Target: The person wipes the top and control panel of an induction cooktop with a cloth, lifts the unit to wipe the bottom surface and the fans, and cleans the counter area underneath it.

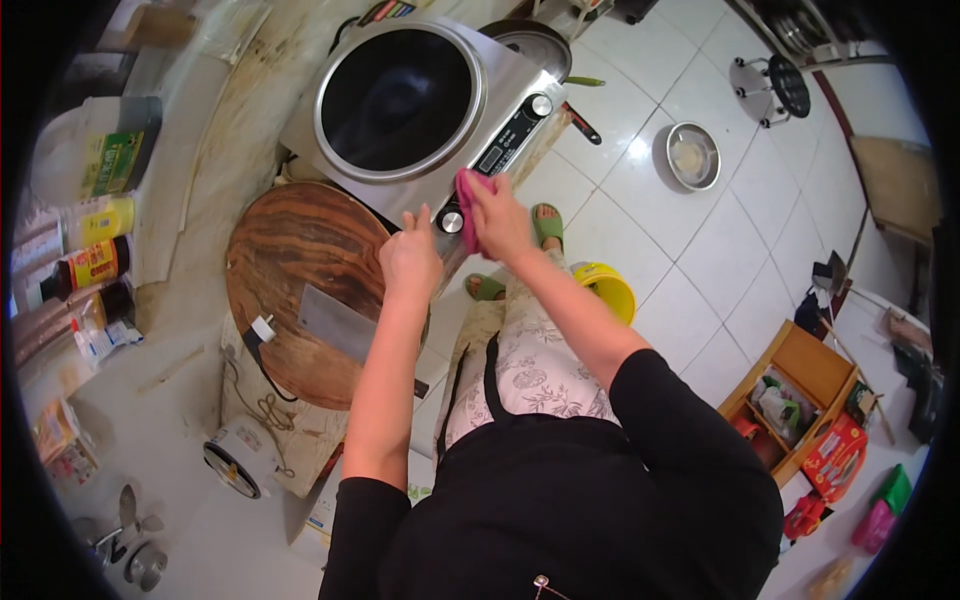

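My right hand (504,223) holds a bunched pink cloth (471,214) against the front control strip of a silver induction cooker (420,196). The cloth lies beside the lower knob (450,220) and touches the panel below the display (491,157). My left hand (412,261) is at the cooker's near corner, some fingers raised and apart, with nothing visible in it; whether it touches the cooker is hard to tell. Just left of it is a round wooden chopping board (300,240). A cleaver (335,322) lies on the board, its handle partly hidden by my left forearm.
A white plug (262,328) rests at the board's edge. Behind the cooker sits a pan (536,49). Bottles, including a large plastic jug (94,150), line the left. On the tiled floor are a yellow bucket (611,289), a metal basin (691,156) and a wheeled stool (787,86).
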Action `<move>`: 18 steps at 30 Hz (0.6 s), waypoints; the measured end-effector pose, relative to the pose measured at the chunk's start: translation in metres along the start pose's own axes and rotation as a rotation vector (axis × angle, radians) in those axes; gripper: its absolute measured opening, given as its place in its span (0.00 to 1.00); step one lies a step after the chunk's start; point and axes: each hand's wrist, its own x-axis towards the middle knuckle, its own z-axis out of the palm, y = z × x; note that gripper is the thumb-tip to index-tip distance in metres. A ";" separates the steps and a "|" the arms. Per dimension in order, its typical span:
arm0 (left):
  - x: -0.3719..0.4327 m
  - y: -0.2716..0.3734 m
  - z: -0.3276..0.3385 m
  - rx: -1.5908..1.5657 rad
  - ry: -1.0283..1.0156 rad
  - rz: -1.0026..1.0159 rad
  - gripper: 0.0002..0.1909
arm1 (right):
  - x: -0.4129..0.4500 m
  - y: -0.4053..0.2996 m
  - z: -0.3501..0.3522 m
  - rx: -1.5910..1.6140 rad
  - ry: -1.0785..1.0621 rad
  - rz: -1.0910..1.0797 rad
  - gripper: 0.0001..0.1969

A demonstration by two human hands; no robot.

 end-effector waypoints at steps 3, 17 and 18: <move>0.001 -0.002 0.004 -0.006 -0.017 -0.002 0.32 | 0.044 0.032 -0.021 -0.152 0.126 -0.014 0.23; 0.009 0.021 0.003 0.076 -0.139 -0.105 0.36 | -0.016 0.032 -0.001 0.180 0.273 0.177 0.18; 0.008 0.018 0.005 0.083 -0.149 -0.108 0.35 | 0.001 0.040 -0.009 0.212 0.348 0.243 0.15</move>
